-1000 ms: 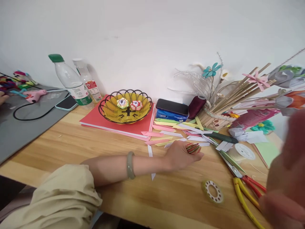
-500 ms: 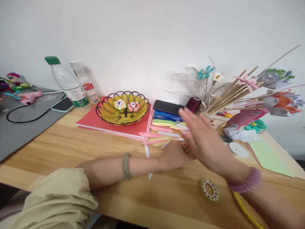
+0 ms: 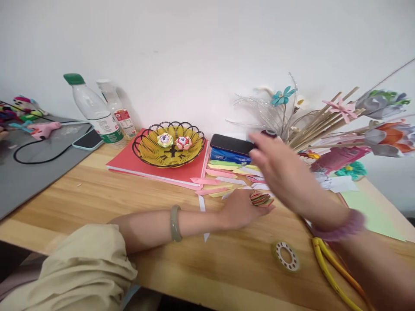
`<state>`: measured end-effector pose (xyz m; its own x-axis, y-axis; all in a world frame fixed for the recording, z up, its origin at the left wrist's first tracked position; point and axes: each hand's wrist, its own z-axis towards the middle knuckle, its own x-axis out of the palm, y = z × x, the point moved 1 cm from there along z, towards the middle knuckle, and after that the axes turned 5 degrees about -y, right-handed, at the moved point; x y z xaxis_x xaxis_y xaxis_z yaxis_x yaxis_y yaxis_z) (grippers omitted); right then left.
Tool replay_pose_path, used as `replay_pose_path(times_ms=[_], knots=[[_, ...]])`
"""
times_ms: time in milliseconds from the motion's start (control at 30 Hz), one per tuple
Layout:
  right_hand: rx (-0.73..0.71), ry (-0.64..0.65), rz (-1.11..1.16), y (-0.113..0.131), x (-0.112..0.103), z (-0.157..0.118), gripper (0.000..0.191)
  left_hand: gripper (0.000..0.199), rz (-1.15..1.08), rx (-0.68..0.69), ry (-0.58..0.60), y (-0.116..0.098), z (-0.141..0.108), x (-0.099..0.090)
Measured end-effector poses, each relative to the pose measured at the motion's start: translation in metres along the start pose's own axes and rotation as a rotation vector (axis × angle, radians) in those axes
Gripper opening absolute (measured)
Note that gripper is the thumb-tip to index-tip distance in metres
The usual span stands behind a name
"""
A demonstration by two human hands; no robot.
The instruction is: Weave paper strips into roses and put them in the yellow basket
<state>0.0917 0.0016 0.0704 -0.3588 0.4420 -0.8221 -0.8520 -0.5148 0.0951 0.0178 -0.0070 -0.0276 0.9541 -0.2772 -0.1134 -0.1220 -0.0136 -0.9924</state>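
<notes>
My left hand [image 3: 237, 209] is closed around a small stack of folded paper [image 3: 261, 199] with red, green and pale layers showing at its edge, held low over the wooden table [image 3: 207, 272]. Above it and to the right, my right hand [image 3: 282, 177] is raised and smeared by motion, so its grip does not show clearly. Beneath and beyond the hands lie several folded strips of pink, yellow and white paper [image 3: 222, 174]. A roll of tape [image 3: 286, 256] lies nearer the table's front edge.
A yellow basket [image 3: 142, 144] with two paper flowers sits on red paper [image 3: 121, 160]. A phone [image 3: 231, 143] rests on a blue packet [image 3: 228, 157]. Bottles [image 3: 94, 112] stand left, craft flowers [image 3: 343, 111] right. Yellow-handled scissors [image 3: 326, 272] lie front right.
My right hand has lifted slightly away from the left, uncovering more of the folded paper stack. My left hand keeps its hold. The whole view has shifted a little.
</notes>
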Motion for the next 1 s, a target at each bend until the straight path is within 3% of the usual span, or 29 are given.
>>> replay_pose_path(times_ms=[133, 200, 333, 433, 533, 633, 867, 1000], knots=[[0.128, -0.162, 0.120, 0.000, -0.055, 0.009, 0.041, 0.041, -0.035, 0.105, 0.077, -0.001, -0.001, -0.001], [0.195, -0.097, 0.149, -0.008, -0.062, 0.005, 0.040, 0.041, -0.084, 0.127, 0.093, -0.003, -0.001, -0.003], [0.287, 0.255, 0.310, -0.033, -0.037, -0.019, 0.051, 0.033, -0.114, 0.164, 0.087, -0.010, -0.002, -0.007], [0.393, 0.349, 0.519, -0.037, -0.018, -0.036, 0.059, 0.017, -0.108, 0.227, 0.078, -0.013, -0.002, -0.008], [0.456, 0.325, 0.566, -0.025, -0.009, -0.046, 0.053, 0.032, -0.080, 0.316, 0.040, -0.010, -0.001, -0.009], [0.444, 0.237, 0.549, -0.011, -0.004, -0.052, 0.037, 0.030, -0.025, 0.360, 0.006, -0.007, -0.002, -0.009], [0.439, 0.072, 0.476, 0.000, -0.002, -0.057, 0.026, 0.025, 0.108, 0.281, -0.063, -0.014, -0.009, -0.010], [0.440, 0.036, 0.491, -0.001, 0.001, -0.057, 0.029, 0.022, 0.131, 0.269, -0.077, -0.016, -0.009, -0.010]])
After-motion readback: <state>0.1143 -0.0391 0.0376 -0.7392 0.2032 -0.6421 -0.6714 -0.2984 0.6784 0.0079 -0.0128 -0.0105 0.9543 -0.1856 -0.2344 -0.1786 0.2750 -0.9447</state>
